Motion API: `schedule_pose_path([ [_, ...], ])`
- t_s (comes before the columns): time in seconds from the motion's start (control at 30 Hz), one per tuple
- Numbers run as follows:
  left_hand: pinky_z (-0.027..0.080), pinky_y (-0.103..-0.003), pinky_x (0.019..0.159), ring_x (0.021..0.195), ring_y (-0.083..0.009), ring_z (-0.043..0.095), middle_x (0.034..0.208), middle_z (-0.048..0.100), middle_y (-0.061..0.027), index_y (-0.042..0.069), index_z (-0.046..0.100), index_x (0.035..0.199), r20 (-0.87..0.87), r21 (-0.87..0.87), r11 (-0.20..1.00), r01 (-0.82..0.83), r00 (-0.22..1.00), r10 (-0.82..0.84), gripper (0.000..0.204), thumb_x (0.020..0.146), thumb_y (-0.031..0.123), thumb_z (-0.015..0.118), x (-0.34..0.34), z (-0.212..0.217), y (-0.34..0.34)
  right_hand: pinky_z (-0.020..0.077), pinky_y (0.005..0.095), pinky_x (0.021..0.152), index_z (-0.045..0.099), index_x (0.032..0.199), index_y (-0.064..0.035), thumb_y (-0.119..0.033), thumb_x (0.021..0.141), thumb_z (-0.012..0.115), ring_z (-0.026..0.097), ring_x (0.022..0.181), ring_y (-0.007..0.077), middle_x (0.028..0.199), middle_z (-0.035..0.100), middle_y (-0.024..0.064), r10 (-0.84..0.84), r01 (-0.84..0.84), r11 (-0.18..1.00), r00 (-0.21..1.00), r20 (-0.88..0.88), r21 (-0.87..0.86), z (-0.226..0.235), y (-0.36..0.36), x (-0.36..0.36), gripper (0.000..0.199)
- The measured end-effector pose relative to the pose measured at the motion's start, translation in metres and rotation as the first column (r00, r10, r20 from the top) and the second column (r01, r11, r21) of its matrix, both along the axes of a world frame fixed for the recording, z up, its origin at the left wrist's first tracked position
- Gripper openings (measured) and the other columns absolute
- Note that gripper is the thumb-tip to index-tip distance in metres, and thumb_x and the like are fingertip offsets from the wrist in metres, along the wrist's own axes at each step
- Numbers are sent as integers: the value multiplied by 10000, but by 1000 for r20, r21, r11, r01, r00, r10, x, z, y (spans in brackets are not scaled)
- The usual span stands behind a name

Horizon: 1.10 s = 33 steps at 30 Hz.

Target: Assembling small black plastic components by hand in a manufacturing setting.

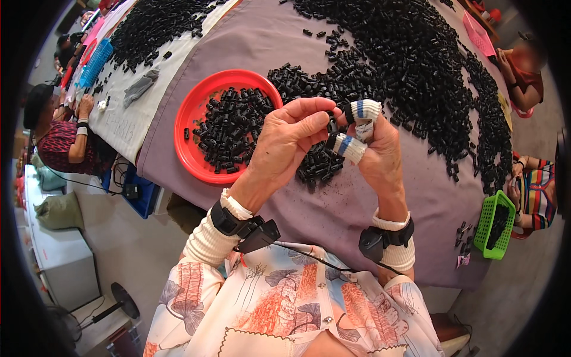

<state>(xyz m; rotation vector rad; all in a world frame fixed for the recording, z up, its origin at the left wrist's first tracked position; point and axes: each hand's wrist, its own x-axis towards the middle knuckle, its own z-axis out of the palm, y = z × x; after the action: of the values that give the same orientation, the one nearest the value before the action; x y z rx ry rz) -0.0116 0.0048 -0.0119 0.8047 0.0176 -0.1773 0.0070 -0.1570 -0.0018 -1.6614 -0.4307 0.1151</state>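
Note:
My left hand (pixel 289 134) is closed in a pinch at the near edge of a large heap of small black plastic parts (pixel 386 65). Opposite it, my right hand (pixel 380 149) has white knit covers with blue stripes on its thumb and a finger. Between the fingertips of both hands is a small black cylindrical part (pixel 332 125), partly hidden by the fingers. To the left of my left hand stands a round red tray (pixel 185 152) with many of the same parts in it. A smaller cluster of parts (pixel 318 169) lies just below my hands.
A purple cloth (pixel 285 208) covers the table. At the right edge sits a green basket (pixel 489 229) with black parts. Co-workers sit at the left (pixel 65 131) and right (pixel 523 71). Another heap (pixel 154 30), a blue basket (pixel 98 62) and a grey glove (pixel 141 87) lie on the left table.

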Motion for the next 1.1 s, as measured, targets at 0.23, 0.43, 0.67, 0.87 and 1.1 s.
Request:
schedule_pose_path([
  [0.23,495,-292,830,891,-152,608,1002,620,-110,-22,548,1119,27,-104,992,73,997,-71,254,871,32,533,1,-11,4,451,197,603,558,969,-36,-35,695,739,484,661,38,842,617,-7,0,1,1000,1000,32,-27,-2,0,1,328],
  [0.43,492,-283,822,910,-155,601,1008,618,-121,-16,538,1129,-26,-209,975,78,996,-86,264,868,20,531,1,-8,1,453,202,590,551,977,-44,-80,702,751,494,655,41,802,607,-6,-41,41,998,999,-15,52,-1,1,2,341],
  [0.67,505,-249,781,900,-138,599,1012,616,-121,-23,535,1128,33,-282,953,114,993,-109,257,874,21,528,0,-11,0,442,205,573,557,923,-46,-111,682,773,496,645,44,763,589,-15,-44,43,999,999,20,26,-3,0,3,331],
  [0.87,487,-339,883,993,-222,590,1031,610,-140,-16,521,1158,18,-293,945,145,989,-146,297,865,27,533,0,-16,3,444,209,571,555,889,-44,-93,675,769,505,640,47,739,591,-14,-29,26,997,998,52,66,-5,1,3,306],
  [1.1,488,-236,748,816,-103,591,964,620,-69,-11,560,1117,-71,-200,974,105,990,-121,258,869,55,555,-4,-2,0,445,218,563,544,854,-23,-54,670,751,521,633,51,725,607,14,-13,13,1000,998,65,7,3,1,3,279],
])
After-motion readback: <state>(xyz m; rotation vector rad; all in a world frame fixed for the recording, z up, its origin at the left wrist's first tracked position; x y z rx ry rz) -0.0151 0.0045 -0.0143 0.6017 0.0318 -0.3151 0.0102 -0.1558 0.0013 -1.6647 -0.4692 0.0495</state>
